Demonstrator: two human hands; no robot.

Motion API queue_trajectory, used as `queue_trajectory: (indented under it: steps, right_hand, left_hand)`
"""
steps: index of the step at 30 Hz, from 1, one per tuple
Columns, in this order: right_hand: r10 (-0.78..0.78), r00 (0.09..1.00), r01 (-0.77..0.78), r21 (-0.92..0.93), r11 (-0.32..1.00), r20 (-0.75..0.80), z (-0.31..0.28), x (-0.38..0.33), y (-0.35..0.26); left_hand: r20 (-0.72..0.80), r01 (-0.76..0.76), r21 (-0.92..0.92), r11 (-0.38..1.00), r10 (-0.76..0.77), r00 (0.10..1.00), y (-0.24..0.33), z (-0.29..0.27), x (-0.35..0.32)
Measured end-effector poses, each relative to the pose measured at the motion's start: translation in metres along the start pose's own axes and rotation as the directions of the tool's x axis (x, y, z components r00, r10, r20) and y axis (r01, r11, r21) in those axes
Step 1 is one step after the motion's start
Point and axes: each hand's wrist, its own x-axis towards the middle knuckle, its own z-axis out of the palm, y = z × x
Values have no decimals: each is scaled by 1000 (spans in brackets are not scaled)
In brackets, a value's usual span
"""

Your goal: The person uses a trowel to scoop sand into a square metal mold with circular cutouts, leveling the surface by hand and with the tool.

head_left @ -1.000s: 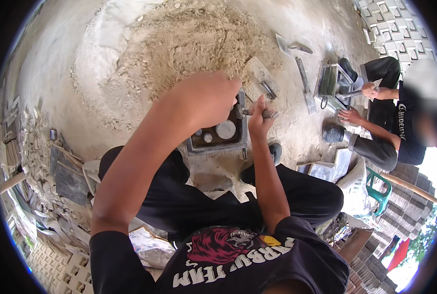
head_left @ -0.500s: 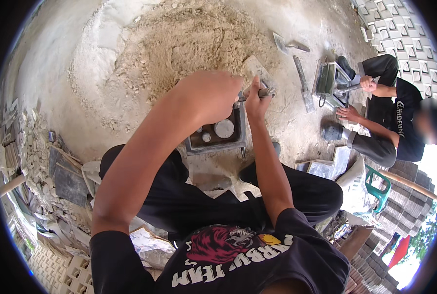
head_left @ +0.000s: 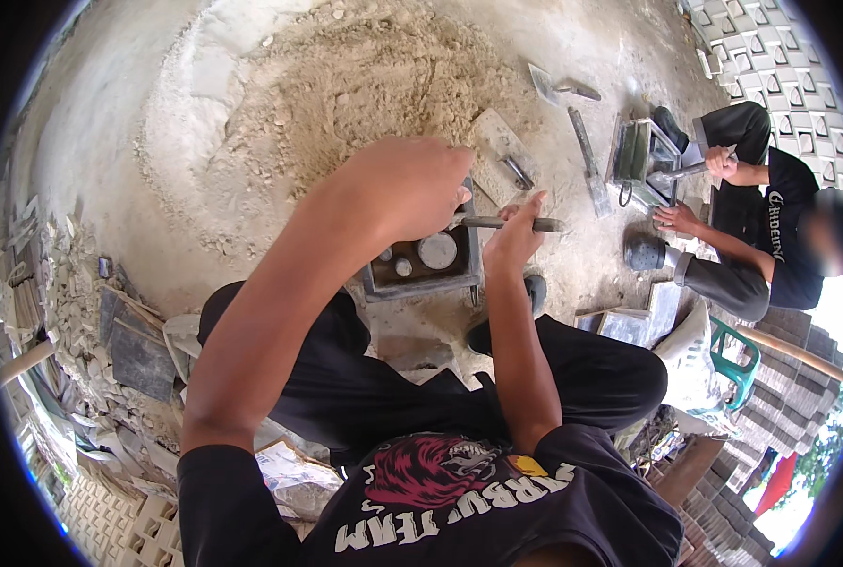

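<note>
Ahead, sand (head_left: 350, 104) strews the floor (head_left: 582, 274) beyond the box (head_left: 426, 287).

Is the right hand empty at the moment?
No, the right hand holds a thin dark rod, whose end sticks out to the right of the hand.

The box (head_left: 421, 289) is dark grey, its round pieces (head_left: 437, 251) paler grey; the rod (head_left: 547, 225) looks brownish grey, though its tone is hard to judge. The powdery heap (head_left: 383, 85) is tan. The wearer's shirt (head_left: 421, 477) is black with a crimson animal print and white lettering; the plastic chair (head_left: 746, 370) is green.
</note>
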Motion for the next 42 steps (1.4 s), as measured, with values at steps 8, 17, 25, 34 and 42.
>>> queue_trajectory:
  steps: [8, 17, 25, 34, 42]
  right_hand:
    - [20, 872, 154, -312, 937, 489, -8, -43, 25]
    - [-264, 899, 364, -260, 894, 350, -12, -25, 52]
    - [-255, 888, 339, -173, 925, 382, 7, -11, 7]
    - [-285, 483, 614, -88, 784, 828, -19, 9, 3]
    - [-226, 710, 418, -142, 897, 667, -14, 2, 8]
  left_hand:
    - [22, 3, 14, 1000, -4, 1000, -5, 3, 5]
    - [16, 50, -10, 999, -50, 999, -9, 1, 0]
    - [-2, 31, 9, 999, -31, 1000, -10, -5, -6]
    - [21, 47, 3, 999, -47, 999, -5, -5, -1]
    - [11, 86, 3, 996, -86, 996, -14, -7, -4]
